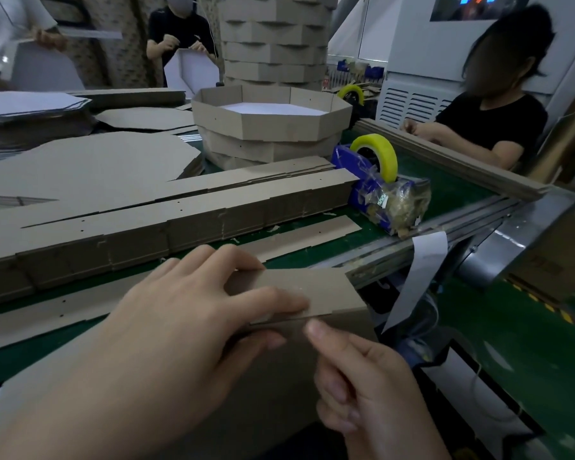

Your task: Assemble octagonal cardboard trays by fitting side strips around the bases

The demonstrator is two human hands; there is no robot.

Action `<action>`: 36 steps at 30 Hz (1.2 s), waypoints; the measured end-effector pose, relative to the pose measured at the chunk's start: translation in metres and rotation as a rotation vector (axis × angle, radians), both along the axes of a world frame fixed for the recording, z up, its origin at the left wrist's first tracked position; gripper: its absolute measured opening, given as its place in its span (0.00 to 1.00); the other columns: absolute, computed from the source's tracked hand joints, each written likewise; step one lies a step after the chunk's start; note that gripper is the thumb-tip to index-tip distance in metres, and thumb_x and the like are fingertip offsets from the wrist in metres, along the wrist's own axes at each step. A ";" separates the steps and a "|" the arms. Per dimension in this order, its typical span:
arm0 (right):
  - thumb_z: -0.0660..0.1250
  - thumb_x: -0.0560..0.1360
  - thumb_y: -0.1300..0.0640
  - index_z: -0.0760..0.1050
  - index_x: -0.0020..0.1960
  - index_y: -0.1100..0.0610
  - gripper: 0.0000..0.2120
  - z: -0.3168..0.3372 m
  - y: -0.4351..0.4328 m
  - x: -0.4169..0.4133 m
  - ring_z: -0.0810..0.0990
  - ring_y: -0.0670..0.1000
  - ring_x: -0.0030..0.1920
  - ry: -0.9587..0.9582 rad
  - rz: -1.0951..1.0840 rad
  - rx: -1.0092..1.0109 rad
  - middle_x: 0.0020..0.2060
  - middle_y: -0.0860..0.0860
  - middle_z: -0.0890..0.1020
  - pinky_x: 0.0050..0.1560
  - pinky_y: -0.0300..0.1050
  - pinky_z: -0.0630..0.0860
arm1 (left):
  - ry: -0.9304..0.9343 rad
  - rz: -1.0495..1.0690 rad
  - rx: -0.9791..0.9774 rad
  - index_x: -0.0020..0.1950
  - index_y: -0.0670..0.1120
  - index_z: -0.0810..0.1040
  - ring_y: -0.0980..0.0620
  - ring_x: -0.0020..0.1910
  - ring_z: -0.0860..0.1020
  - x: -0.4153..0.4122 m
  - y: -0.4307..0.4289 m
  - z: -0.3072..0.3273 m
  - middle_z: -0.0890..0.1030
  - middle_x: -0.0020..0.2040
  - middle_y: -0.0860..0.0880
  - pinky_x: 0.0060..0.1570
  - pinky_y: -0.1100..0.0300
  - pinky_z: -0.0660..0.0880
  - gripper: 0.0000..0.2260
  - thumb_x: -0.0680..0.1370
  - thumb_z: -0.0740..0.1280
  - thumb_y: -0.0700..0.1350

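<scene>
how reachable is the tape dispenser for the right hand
Probably yes: only a flat side strip and green belt lie between the right hand and the blue tape dispenser, nothing tall.

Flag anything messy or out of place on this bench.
Blue tape dispenser with yellow roll: a wad of crumpled tape scraps clings to its front. A white paper strip dangles off the metal bench edge.
</scene>
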State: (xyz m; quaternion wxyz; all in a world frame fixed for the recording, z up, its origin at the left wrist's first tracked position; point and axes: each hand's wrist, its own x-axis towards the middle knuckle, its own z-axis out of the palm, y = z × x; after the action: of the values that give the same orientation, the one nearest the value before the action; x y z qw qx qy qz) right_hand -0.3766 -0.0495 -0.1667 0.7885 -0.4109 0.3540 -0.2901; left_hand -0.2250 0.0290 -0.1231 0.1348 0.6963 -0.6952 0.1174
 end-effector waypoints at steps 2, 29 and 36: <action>0.75 0.50 0.52 0.84 0.33 0.58 0.15 0.000 -0.004 -0.004 0.56 0.44 0.16 0.020 0.082 -0.011 0.18 0.51 0.64 0.22 0.31 0.49 | 0.023 0.024 0.017 0.60 0.67 0.75 0.52 0.48 0.77 0.001 0.000 0.002 0.77 0.53 0.55 0.38 0.58 0.75 0.17 0.74 0.56 0.62; 0.71 0.69 0.52 0.83 0.44 0.48 0.05 -0.016 -0.030 -0.012 0.71 0.40 0.26 0.006 -0.300 -0.709 0.25 0.48 0.75 0.28 0.30 0.67 | -0.090 0.209 -0.113 0.49 0.57 0.80 0.46 0.39 0.79 -0.007 -0.003 -0.004 0.79 0.45 0.53 0.34 0.55 0.72 0.17 0.64 0.72 0.61; 0.67 0.71 0.48 0.82 0.43 0.51 0.08 0.013 -0.053 0.025 0.73 0.40 0.30 -0.087 -0.118 -0.959 0.29 0.44 0.77 0.32 0.30 0.69 | -0.027 0.300 -0.155 0.52 0.61 0.79 0.51 0.41 0.79 0.016 0.026 -0.001 0.78 0.47 0.58 0.34 0.65 0.62 0.16 0.66 0.71 0.63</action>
State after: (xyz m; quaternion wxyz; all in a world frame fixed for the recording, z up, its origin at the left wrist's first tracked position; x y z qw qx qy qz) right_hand -0.3518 -0.1027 -0.1538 0.5065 -0.6947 0.1699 -0.4817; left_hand -0.2089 0.0554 -0.1245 0.1598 0.7781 -0.5740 0.1988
